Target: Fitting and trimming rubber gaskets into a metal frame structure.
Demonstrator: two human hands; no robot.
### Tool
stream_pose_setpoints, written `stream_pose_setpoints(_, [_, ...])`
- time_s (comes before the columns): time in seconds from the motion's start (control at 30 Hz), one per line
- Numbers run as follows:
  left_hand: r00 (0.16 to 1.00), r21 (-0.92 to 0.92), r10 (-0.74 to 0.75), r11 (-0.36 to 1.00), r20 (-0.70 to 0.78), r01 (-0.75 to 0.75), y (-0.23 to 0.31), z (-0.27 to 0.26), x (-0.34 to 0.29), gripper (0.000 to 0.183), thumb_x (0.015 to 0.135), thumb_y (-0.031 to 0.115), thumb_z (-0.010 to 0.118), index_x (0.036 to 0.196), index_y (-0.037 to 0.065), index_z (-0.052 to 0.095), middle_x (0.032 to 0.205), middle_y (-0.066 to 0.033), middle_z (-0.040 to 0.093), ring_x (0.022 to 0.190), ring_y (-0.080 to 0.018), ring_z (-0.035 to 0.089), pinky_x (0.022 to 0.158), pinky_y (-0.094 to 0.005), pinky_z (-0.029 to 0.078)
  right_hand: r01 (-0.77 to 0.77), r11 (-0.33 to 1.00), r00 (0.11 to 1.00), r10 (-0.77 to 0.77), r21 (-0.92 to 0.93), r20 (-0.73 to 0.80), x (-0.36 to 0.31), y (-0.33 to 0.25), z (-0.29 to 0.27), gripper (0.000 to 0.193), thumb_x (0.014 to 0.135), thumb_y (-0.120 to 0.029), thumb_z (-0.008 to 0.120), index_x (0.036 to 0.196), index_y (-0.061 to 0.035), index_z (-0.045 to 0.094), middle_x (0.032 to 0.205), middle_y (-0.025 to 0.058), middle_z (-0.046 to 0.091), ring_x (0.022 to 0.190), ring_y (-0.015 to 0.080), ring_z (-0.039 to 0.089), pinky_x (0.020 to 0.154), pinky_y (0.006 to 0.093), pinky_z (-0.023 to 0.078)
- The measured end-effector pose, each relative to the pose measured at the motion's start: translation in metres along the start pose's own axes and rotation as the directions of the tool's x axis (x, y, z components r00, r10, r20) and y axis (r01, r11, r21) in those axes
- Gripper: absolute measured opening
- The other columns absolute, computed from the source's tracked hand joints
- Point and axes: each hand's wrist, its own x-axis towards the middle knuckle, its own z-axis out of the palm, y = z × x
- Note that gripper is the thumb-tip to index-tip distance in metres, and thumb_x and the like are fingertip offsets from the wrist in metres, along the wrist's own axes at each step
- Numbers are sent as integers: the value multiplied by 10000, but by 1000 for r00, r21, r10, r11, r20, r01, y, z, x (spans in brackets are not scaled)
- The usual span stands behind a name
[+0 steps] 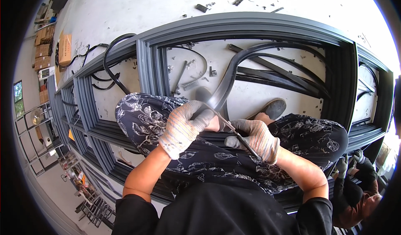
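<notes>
My left hand [184, 126], in a striped knit work glove with grey fingers, is closed on the near end of a wide, glossy black flexible strip [227, 78]. The strip bends up and away to the right inside the frame. My right hand [259, 139], gloved alike, is closed round a slim, dark, straight tool [229, 124] whose exact kind I cannot make out. The tool slants across my lap, its upper end close to the strip and my left fingertips. Where the two meet is partly hidden by the fingers.
I sit with my legs in a large dark grey profile frame [246, 24]. More black strips [275, 74] lie inside it, and a looped one [109, 55] rises at left. Scraps [201, 8] dot the floor. Cardboard boxes [42, 51] stand far left. Another person [355, 193] works at lower right.
</notes>
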Motion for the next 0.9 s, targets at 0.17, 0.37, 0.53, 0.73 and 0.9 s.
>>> stream_pose_setpoints(0.17, [1000, -90, 14, 996, 25, -12, -23, 2, 8, 219, 885, 245, 608, 872, 27, 605, 686, 22, 533, 590, -50, 467, 553, -202, 407, -59, 996, 998, 60, 67, -21, 3, 3, -1, 436, 742, -215, 773, 1044, 53, 610, 833, 17, 631, 765, 51, 519, 671, 225, 466])
stream_pose_setpoints(0.37, [929, -288, -230, 905, 290, 313, -29, 1, 13, 200, 901, 221, 573, 868, 26, 602, 690, -1, 559, 571, -64, 497, 518, -196, 409, -57, 998, 998, 58, 5, -21, 6, 20, -4, 449, 757, -251, 760, 1049, 54, 605, 819, 24, 627, 758, 58, 517, 676, 236, 468])
stream_pose_setpoints(0.53, [883, -301, -274, 866, 381, 398, -29, 5, 10, 192, 908, 213, 561, 918, 33, 627, 801, -8, 624, 638, -37, 503, 545, -170, 414, -45, 999, 999, 45, 8, 17, 10, 31, -4, 489, 753, -300, 760, 1055, 52, 605, 835, 37, 630, 781, 63, 517, 693, 240, 463])
stream_pose_setpoints(0.73, [883, -266, -284, 879, 374, 396, -35, 3, 16, 256, 904, 274, 567, 816, 35, 592, 656, -5, 552, 545, -73, 498, 511, -191, 392, -101, 989, 995, 99, -110, -29, 12, 34, -6, 448, 732, -268, 779, 1008, 52, 631, 800, 31, 635, 721, 56, 507, 628, 243, 460])
stream_pose_setpoints(0.9, [858, -185, -305, 894, 414, 407, -38, -6, 18, 260, 908, 276, 559, 813, 36, 589, 673, -4, 556, 567, -77, 503, 527, -196, 399, -170, 985, 985, 170, -4, -10, 13, 28, -2, 428, 727, -268, 784, 986, 43, 644, 735, 31, 627, 671, 53, 510, 553, 243, 440])
